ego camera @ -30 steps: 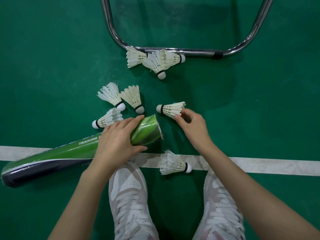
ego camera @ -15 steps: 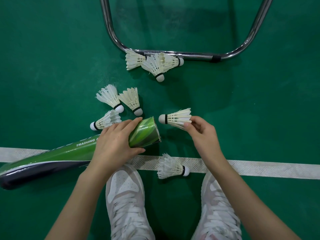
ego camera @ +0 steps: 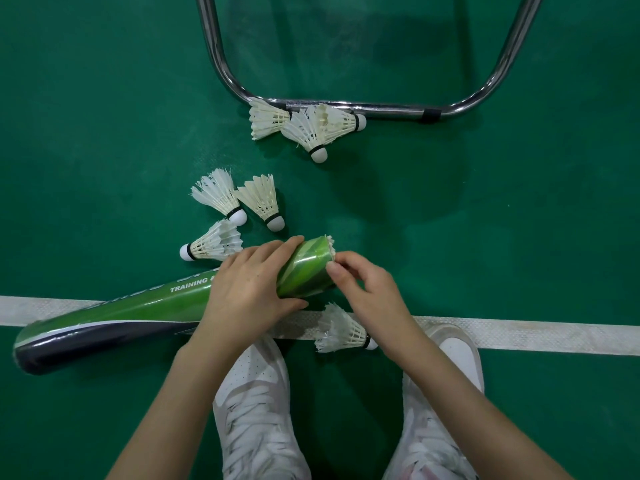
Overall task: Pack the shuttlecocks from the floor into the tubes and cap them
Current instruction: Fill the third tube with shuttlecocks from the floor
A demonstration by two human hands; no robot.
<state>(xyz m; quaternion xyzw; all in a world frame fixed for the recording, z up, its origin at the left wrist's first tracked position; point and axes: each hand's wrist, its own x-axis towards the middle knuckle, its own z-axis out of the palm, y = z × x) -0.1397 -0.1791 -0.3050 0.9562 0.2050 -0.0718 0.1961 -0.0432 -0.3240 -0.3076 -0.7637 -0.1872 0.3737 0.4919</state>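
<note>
Right, green floor (ego camera: 485, 237) with a white court line (ego camera: 519, 336) crossing it near the bottom edge, chrome tube frame (ego camera: 346, 107) near the top edge. The green tube (ego camera: 138, 306) lies tilted over the line, closed end toward the floor's left edge, open mouth at centre. Left hand (ego camera: 246, 289) wraps the tube just behind the mouth, fingers curled over the top, thumb underneath. Right hand (ego camera: 367, 292) sits at the mouth, fingertips pinching the feathers of a shuttlecock (ego camera: 330, 245) that's mostly inside; only the feather tips show.

Loose ones: three by the frame (ego camera: 308, 128), three just above the tube (ego camera: 235, 206), one on the line (ego camera: 341, 332) between the hands and the shoes (ego camera: 256, 393).

Risks, my read: pushing on the feather rim could crush or splay it, and if the shuttle is cocked it may jam. A slack left grip lets the tube slide.

Can't see how full the tube is, nor any cap or second tube. The tube's print is partly covered by the left hand.
</note>
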